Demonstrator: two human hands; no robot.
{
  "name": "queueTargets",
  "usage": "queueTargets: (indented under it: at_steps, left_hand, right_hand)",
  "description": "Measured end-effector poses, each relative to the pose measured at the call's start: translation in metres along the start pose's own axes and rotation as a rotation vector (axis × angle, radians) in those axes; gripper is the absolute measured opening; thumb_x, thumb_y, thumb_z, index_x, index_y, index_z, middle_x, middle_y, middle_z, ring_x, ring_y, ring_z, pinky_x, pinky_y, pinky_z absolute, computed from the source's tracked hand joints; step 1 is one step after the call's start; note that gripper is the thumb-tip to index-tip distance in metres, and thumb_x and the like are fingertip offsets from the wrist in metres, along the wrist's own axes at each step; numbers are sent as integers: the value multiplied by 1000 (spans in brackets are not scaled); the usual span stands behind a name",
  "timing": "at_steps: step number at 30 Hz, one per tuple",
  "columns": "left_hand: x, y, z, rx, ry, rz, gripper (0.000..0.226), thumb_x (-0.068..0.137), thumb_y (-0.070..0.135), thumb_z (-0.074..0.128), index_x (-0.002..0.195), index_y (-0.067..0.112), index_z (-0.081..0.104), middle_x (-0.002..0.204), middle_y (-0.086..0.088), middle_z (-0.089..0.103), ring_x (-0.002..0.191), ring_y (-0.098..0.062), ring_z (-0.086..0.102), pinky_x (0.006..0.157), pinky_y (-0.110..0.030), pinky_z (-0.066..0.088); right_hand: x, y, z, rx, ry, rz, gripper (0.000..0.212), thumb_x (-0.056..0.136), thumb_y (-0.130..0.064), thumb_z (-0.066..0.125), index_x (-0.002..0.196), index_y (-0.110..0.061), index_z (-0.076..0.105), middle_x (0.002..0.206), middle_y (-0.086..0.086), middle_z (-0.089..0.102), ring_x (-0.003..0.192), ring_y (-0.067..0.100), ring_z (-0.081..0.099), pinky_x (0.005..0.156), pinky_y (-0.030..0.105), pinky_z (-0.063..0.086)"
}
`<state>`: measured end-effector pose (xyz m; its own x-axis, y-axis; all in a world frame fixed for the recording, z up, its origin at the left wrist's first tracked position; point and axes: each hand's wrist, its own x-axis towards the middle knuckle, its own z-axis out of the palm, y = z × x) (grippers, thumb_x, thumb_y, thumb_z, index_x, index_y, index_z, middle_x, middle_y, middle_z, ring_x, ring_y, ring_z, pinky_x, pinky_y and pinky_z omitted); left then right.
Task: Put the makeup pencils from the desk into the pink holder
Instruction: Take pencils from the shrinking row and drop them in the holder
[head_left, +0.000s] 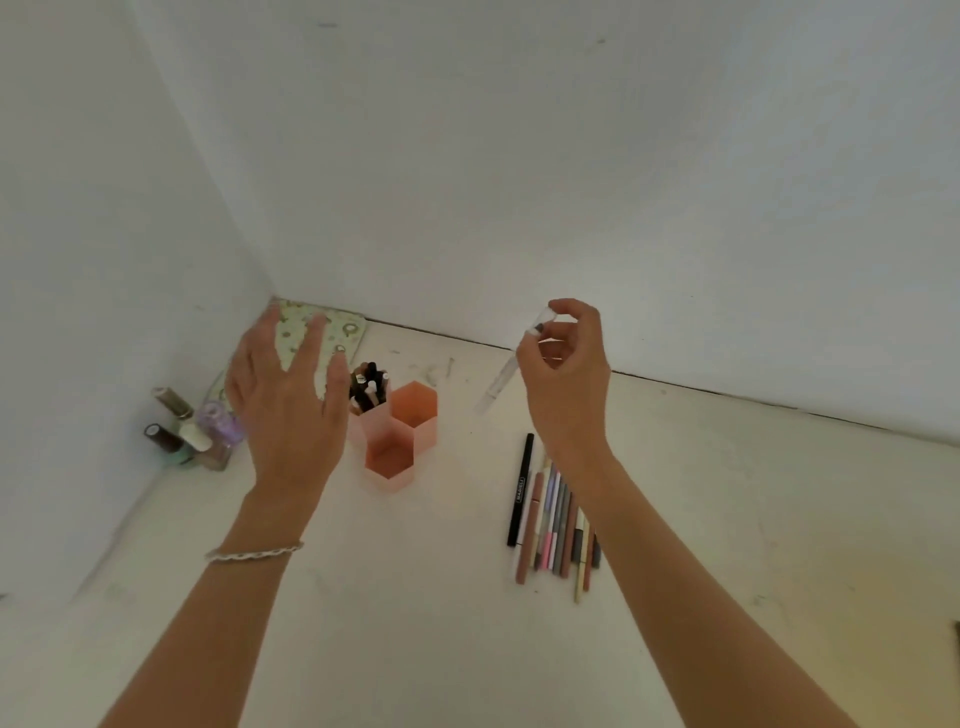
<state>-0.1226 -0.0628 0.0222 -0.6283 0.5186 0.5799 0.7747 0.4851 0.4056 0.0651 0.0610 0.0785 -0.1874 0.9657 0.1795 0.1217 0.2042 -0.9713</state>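
A pink holder (402, 441) made of three hexagonal cups stands on the white desk; its far-left cup has several pencils (370, 387) standing in it. My right hand (569, 374) pinches a pale, whitish pencil (500, 382) by its top end, hanging tilted above the desk to the right of the holder. My left hand (291, 395) hovers with spread fingers just left of the holder, holding nothing. Several makeup pencils (556, 519) lie side by side on the desk under my right wrist, a black one at their left.
Several nail polish bottles (189, 434) stand in the left corner by the wall. A flat floral-patterned case (332, 332) lies behind my left hand. White walls close off the desk at back and left.
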Motion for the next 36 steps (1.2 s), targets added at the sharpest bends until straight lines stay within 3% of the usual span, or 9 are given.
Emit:
queueTargets:
  at_steps: [2,6,14,19,23,27,30,33,36]
  left_hand:
    - [8,-7,-11,-81,118,-49,47,101,32,42,143,11,48,148,-19,40,137,-35,36,112,-44,26]
    - [21,-21,-29,-219,219,-44,44,98,15,46,140,3,45,139,-16,50,126,-35,47,111,-37,29]
    - [10,-27,-42,-388,182,-206,40,96,10,45,136,7,47,128,-11,49,109,-19,56,91,-29,44]
    - [4,-10,-38,-472,143,-262,37,93,5,45,130,5,51,121,-1,50,102,-19,58,89,-36,50]
    - [-6,35,-31,-565,149,-149,28,93,0,48,118,8,55,109,5,53,92,-11,57,82,-20,48]
    - [-43,90,5,-500,-366,-44,19,95,10,52,108,18,61,98,5,65,81,-6,60,72,-19,50]
    - [-75,114,46,-310,-772,-179,29,97,10,48,123,14,61,113,-3,69,99,-15,64,87,-26,51]
    - [-97,124,74,-146,-970,-212,30,100,15,48,129,10,54,124,-7,64,115,-23,59,98,-34,47]
    - [-104,129,88,-54,-1016,-241,27,99,21,54,124,10,53,120,-9,63,111,-26,60,90,-35,50]
  right_hand:
    - [-1,-13,20,79,5,-83,30,92,-9,59,115,-25,50,90,-8,63,77,4,64,67,14,50]
    - [-9,-30,74,143,-91,-249,31,94,-8,56,117,-27,46,91,-7,62,81,5,64,72,15,52]
    - [-31,17,113,-367,-445,-395,27,97,-7,50,124,-9,53,107,7,64,94,21,59,81,41,52]
    - [-38,33,108,-574,-426,-600,17,91,-19,60,85,-10,73,111,9,65,113,28,52,101,41,34]
    - [-29,23,87,-411,-245,-522,30,91,-23,53,113,-8,67,124,11,56,120,24,49,106,35,30]
    - [-13,17,40,-267,12,-374,30,86,-11,50,114,-12,59,115,-4,56,105,14,53,96,37,42]
    - [-8,22,2,-250,85,-268,31,85,-8,48,113,-15,59,110,-10,54,95,8,54,91,37,47]
    - [-9,36,-35,-276,137,-225,31,84,-7,47,110,-17,61,107,-11,57,90,5,55,87,26,47]
    - [-12,50,-63,-303,173,-172,31,85,-6,47,108,-20,61,103,-12,58,89,-1,53,82,10,42]
